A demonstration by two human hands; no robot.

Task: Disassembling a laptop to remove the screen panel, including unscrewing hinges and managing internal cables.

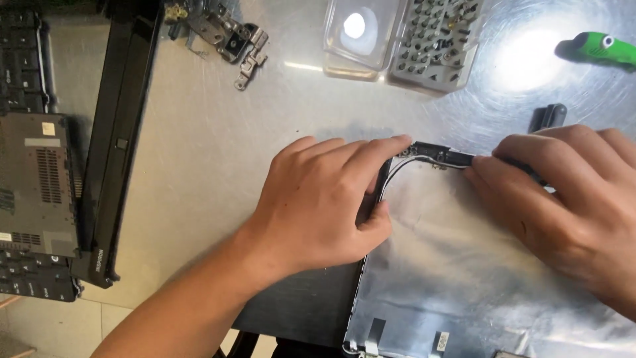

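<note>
Left hand (324, 202) closed on the black frame edge (372, 199) of the silver laptop lid panel (457, 265), thumb under, fingers over the corner; panel lies flat on the metal table (212, 152) at 5 o'clock. Right hand (570, 192) pinches the black hinge strip (450, 157) along the panel's top edge. At 12 o'clock: clear screwdriver bit case (404, 43); at 9 o'clock, black laptop base (40, 185).

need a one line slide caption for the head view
Left hand grips the corner of a foil-backed laptop lid while the right hand works along its top edge, on a metal table.
</note>
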